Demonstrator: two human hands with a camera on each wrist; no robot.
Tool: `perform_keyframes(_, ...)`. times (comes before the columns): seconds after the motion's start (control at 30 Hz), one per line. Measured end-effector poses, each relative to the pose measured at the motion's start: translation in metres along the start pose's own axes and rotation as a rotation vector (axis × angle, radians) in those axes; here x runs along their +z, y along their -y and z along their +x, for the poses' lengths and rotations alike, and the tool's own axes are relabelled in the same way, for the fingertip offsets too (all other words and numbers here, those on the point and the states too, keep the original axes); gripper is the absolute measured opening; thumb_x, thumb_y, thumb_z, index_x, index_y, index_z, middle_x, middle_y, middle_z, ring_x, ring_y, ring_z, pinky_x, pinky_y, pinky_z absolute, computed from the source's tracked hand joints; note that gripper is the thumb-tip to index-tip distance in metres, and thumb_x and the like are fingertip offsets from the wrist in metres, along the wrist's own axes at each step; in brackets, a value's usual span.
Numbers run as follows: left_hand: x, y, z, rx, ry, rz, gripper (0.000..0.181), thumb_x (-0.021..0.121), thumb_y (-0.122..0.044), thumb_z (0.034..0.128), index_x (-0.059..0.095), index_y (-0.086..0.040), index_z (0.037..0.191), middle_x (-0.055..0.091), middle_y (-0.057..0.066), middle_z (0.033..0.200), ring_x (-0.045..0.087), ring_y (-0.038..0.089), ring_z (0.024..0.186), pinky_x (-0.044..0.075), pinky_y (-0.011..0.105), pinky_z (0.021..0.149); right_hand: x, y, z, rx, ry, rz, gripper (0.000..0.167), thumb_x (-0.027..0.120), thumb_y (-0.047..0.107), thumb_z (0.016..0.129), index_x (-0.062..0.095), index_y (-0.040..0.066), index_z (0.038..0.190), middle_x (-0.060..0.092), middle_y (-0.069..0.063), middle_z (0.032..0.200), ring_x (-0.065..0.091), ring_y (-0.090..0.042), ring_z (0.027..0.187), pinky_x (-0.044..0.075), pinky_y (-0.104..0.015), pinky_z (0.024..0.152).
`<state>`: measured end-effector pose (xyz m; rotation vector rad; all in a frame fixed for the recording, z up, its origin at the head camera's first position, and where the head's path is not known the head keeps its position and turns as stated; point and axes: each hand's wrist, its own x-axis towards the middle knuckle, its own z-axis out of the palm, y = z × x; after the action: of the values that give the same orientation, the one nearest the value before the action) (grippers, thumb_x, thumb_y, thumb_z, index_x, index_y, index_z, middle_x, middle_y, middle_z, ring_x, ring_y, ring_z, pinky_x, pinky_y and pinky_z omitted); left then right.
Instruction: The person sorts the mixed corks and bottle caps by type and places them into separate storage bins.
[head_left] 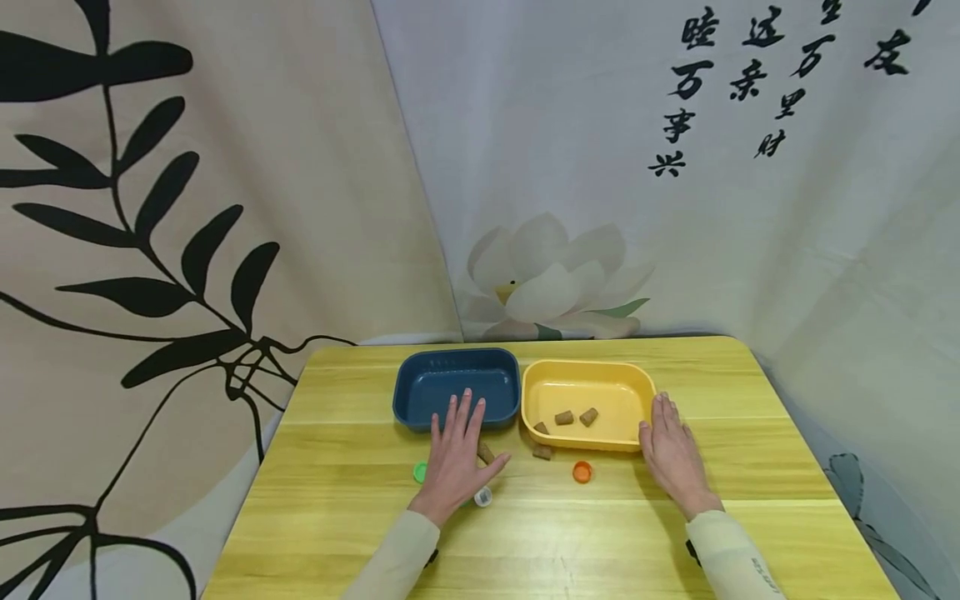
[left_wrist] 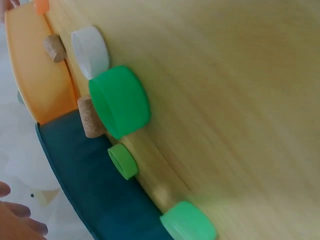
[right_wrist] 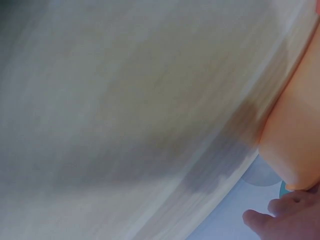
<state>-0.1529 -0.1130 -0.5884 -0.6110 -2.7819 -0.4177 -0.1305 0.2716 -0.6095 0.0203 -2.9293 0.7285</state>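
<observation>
Three corks (head_left: 588, 417) are lying in the yellow tray (head_left: 618, 396), two remaining outside with caps (head_left: 582, 472) around its seven o'clock; left hand (head_left: 455, 467) is showing fingers spread, right hand (head_left: 675, 454) together.

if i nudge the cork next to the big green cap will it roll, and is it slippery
The cork would probably roll, being a rounded cylinder on its side, though the big green cap close by might stop it. It's likely light, given its cork-like speckled look, and its matte surface suggests little slip.
</observation>
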Motion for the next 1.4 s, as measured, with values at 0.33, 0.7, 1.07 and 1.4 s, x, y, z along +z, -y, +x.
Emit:
perform_keyframes(0.33,-0.001,0.011,-0.020,0.036,-0.037,0.004,0.096,0.070,-0.063,0.0903,0.033,-0.012,0.163,0.020,0.013,0.171,0.020,0.039,0.156,0.025,0.072,0.115,-0.002,0.001,0.000,0.005,0.009,0.008,0.064,0.029,0.027,0.114,0.011,-0.015,0.158,0.010,-0.035,0.166,0.016,-0.053,0.151,0.019,-0.070,0.117)
perform_keyframes(0.7,0.003,0.014,-0.032,0.107,-0.032,0.039,0.084,0.072,-0.058,0.0892,0.049,-0.007,0.153,0.049,0.013,0.156,0.040,0.037,0.147,0.035,0.067,0.113,-0.002,0.001,0.000,0.009,0.013,0.015,0.064,0.028,0.029,0.114,0.011,-0.014,0.158,0.007,-0.033,0.167,0.015,-0.053,0.152,0.019,-0.070,0.117)
perform_keyframes(1.07,0.006,0.009,-0.029,0.117,0.075,0.037,0.057,0.067,-0.059,0.0934,0.067,-0.016,0.130,0.052,0.010,0.153,0.038,0.038,0.149,0.030,0.068,0.115,-0.001,0.000,0.000,0.010,0.009,0.015,0.064,0.028,0.028,0.114,0.012,-0.015,0.158,0.009,-0.034,0.166,0.016,-0.053,0.151,0.019,-0.070,0.117)
perform_keyframes(1.4,0.014,0.001,-0.029,0.109,0.058,0.125,0.062,0.068,-0.057,0.0938,0.064,-0.013,0.136,0.061,0.010,0.141,0.052,0.036,0.136,0.040,0.062,0.110,0.001,0.000,-0.001,0.003,-0.010,0.007,0.063,0.029,0.027,0.113,0.014,-0.016,0.158,0.011,-0.035,0.165,0.018,-0.054,0.151,0.020,-0.071,0.116)
